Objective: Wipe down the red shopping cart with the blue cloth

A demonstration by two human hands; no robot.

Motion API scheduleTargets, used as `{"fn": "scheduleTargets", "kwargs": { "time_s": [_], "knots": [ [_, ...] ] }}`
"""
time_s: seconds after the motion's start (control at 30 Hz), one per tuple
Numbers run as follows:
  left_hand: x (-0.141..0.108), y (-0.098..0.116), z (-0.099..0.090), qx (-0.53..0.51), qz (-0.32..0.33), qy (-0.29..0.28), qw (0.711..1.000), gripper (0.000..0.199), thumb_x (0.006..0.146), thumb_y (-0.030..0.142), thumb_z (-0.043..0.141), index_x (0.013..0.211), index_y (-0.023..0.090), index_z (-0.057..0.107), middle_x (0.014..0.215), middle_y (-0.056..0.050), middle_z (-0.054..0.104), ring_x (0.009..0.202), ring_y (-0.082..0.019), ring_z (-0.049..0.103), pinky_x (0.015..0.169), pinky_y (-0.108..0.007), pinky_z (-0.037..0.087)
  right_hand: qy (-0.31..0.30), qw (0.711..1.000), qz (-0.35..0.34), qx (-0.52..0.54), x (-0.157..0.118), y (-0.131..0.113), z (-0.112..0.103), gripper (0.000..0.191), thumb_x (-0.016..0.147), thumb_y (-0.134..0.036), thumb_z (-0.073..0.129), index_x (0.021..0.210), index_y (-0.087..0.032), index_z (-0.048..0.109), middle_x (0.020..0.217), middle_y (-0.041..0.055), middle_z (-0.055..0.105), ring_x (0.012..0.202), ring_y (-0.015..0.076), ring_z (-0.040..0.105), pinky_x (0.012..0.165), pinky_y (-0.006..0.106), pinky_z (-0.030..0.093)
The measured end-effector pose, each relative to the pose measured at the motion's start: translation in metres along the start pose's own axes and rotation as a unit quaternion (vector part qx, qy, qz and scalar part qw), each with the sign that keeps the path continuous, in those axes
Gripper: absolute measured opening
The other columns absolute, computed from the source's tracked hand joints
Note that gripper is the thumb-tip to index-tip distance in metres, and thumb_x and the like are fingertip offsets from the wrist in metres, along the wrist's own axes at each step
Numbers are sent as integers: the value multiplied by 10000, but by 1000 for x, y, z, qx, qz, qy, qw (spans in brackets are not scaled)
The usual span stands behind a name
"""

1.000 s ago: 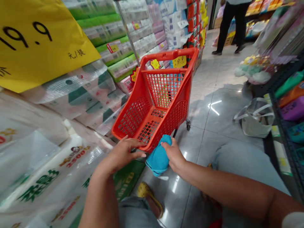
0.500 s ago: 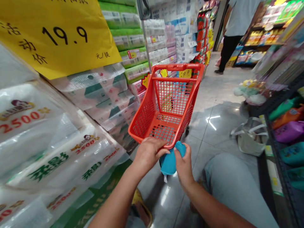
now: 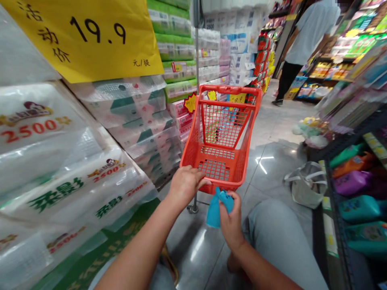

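Observation:
A red plastic shopping basket cart [image 3: 232, 183] stands in front of me, its mesh basket facing me. My left hand [image 3: 185, 183] is closed over the near left rim of the basket, with the fingertips partly hidden. Just below the near rim, my right hand [image 3: 231, 219] pinches a bright blue cloth [image 3: 214, 213] between thumb and fingers. The cloth hangs bunched and limp, apart from the floor.
Stacked tissue packs [image 3: 54, 177] line the left, under a yellow price sign [image 3: 99, 52]. A shelf of bottles [image 3: 352, 183] and a pale tote bag [image 3: 308, 189] are at right. A person [image 3: 302, 44] stands farther up the aisle. My knee [image 3: 278, 233] is bent at lower right.
My left hand has let go of the blue cloth's side and grips the basket rim farther left. The cloth hangs from my right hand alone, and the cart has turned slightly.

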State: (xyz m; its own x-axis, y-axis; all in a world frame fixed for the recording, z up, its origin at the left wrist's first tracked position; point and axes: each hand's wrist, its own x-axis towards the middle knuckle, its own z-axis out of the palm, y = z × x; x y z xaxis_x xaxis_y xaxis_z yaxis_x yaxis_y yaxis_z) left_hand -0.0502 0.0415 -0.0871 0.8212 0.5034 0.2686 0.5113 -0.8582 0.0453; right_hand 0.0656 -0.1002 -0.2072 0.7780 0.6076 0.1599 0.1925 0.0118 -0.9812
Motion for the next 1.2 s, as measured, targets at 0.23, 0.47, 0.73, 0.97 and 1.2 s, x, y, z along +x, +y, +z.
{"fn": "scheduleTargets", "kwargs": {
  "time_s": [0.23, 0.47, 0.73, 0.97, 1.2],
  "knots": [
    [6, 29, 9, -6, -6, 7, 1000, 535, 950, 604, 396, 862, 188, 721, 792, -64, 724, 743, -200, 572, 680, -331, 356, 115, 987, 98, -47, 38, 20, -51, 435, 733, -479, 570, 1067, -217, 478, 936, 22, 587, 870, 206, 561, 808, 341, 462],
    [2, 64, 16, -18, 33, 73, 997, 467, 955, 562, 449, 848, 185, 702, 721, -48, 686, 709, -191, 579, 663, -326, 380, 182, 979, 86, -20, 58, -35, -92, 502, 735, -474, 654, 1145, -229, 498, 1029, 29, 577, 889, 202, 572, 800, 350, 467],
    [-7, 24, -3, -46, 150, 83, 984, 507, 942, 590, 476, 664, 192, 622, 628, 0, 634, 705, -156, 572, 1069, -397, 391, 30, 923, -302, -236, 51, -47, -97, 232, 833, -214, 540, 1061, -215, 585, 1097, 82, 577, 1052, 242, 549, 930, 428, 459],
    [-12, 36, 4, -1, 153, 101, 983, 534, 976, 565, 427, 620, 198, 585, 587, -13, 620, 623, -160, 504, 790, -344, 436, -91, 896, -365, -237, 30, -50, -92, 358, 800, -115, 489, 1115, -256, 586, 1107, 67, 601, 1017, 219, 588, 872, 383, 514],
    [-17, 49, 9, 19, 143, 109, 984, 577, 971, 596, 405, 582, 200, 561, 549, -16, 607, 582, -156, 479, 728, -346, 409, 36, 886, -340, -313, 77, -57, -121, 323, 872, -268, 508, 1185, -211, 562, 1109, 114, 583, 1044, 299, 539, 930, 529, 460]
  ]
}}
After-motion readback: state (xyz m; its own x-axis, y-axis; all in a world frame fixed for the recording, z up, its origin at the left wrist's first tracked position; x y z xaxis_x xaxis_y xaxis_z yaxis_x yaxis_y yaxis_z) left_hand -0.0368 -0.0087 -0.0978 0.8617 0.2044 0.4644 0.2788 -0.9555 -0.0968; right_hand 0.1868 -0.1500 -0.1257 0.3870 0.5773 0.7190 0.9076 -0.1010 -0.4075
